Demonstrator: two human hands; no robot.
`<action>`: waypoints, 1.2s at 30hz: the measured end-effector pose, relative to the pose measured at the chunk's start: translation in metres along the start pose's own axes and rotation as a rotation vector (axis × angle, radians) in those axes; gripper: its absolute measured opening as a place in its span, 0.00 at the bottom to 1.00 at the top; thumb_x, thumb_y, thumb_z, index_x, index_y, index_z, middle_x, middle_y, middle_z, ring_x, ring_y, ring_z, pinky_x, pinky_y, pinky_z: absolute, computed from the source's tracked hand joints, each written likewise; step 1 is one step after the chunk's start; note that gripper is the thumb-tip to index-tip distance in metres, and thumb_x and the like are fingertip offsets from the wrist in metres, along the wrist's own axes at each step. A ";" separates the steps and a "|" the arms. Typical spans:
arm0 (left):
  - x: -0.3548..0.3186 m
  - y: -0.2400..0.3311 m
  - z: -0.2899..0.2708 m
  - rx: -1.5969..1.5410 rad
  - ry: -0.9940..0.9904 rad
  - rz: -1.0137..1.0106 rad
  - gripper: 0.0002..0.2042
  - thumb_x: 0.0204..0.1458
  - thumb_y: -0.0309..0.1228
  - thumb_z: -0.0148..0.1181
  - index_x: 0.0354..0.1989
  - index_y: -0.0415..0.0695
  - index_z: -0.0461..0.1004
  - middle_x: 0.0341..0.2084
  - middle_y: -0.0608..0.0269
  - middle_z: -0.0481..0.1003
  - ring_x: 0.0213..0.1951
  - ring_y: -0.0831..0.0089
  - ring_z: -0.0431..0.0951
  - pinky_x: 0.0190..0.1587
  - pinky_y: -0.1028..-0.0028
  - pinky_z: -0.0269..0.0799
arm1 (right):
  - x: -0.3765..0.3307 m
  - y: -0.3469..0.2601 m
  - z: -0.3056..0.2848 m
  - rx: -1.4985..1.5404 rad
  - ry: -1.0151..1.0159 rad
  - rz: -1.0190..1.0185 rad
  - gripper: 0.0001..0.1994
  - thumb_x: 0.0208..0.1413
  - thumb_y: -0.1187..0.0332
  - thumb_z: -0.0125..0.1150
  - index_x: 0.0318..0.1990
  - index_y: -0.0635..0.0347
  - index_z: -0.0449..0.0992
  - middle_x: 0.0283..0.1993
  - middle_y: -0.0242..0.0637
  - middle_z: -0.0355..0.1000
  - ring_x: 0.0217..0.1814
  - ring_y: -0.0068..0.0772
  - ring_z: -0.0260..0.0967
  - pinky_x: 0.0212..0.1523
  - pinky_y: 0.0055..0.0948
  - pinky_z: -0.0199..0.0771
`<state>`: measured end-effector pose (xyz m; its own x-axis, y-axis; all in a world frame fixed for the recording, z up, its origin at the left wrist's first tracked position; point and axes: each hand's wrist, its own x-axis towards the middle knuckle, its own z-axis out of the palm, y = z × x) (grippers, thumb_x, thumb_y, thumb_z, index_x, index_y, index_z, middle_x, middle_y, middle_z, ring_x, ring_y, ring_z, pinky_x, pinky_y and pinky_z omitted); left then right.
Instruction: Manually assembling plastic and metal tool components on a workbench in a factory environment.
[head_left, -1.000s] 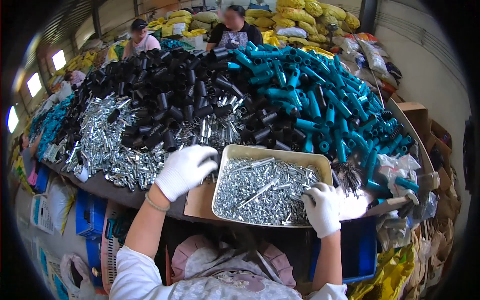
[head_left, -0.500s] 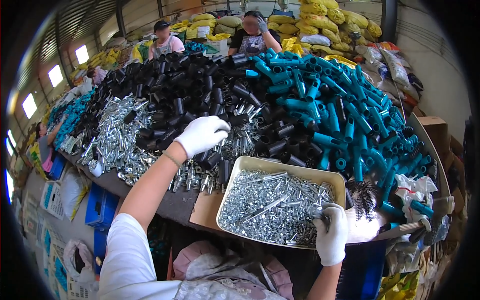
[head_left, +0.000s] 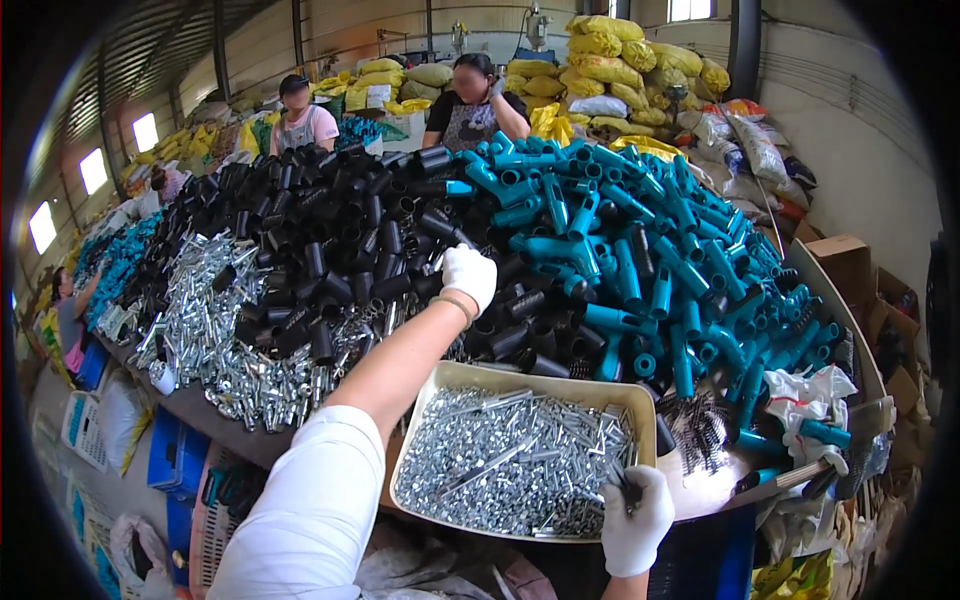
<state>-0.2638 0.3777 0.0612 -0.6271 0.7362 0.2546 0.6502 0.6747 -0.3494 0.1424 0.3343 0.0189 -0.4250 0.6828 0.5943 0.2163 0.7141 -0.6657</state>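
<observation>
Left hand [head_left: 468, 277]: gloved, fingers curled onto black tube fittings [head_left: 330, 240], grasp unclear.
Right hand [head_left: 634, 518]: pinching small dark part at screw tray [head_left: 425, 432] edge.
Risk: loose heap sliding, fittings tumbling into tray.

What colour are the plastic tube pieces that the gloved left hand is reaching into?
Black: the left hand rests on the black tube fittings, clearest in the head view.

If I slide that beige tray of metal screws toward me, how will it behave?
Probably heavy: the tray is heaped with small metal screws. They lie loose, so they would likely shift and rattle. It seems to overhang the table edge near the right hand, so it might tip.
</observation>
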 end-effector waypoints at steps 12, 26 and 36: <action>-0.013 -0.035 -0.020 -0.299 0.452 0.061 0.09 0.47 0.34 0.58 0.27 0.43 0.82 0.40 0.55 0.76 0.45 0.54 0.74 0.46 0.58 0.74 | 0.002 0.001 0.001 0.036 0.087 0.002 0.14 0.44 0.79 0.71 0.39 0.65 0.73 0.32 0.44 0.73 0.32 0.43 0.73 0.37 0.34 0.73; -0.001 -0.002 0.002 -0.117 -0.010 0.020 0.12 0.54 0.32 0.53 0.37 0.50 0.85 0.39 0.57 0.83 0.45 0.57 0.82 0.44 0.59 0.75 | 0.001 -0.002 0.004 -0.007 0.041 -0.019 0.13 0.47 0.79 0.70 0.40 0.64 0.74 0.31 0.40 0.73 0.31 0.37 0.72 0.36 0.30 0.73; 0.008 -0.001 -0.017 -0.227 -0.227 -0.059 0.13 0.53 0.32 0.57 0.44 0.50 0.84 0.45 0.59 0.83 0.49 0.61 0.82 0.44 0.57 0.74 | 0.004 -0.004 0.003 0.026 0.064 0.003 0.13 0.46 0.80 0.69 0.40 0.65 0.73 0.30 0.41 0.72 0.30 0.37 0.72 0.36 0.30 0.73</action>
<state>-0.2619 0.3835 0.0789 -0.7298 0.6817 0.0515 0.6728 0.7295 -0.1231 0.1372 0.3338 0.0227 -0.3668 0.6940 0.6195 0.1946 0.7085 -0.6784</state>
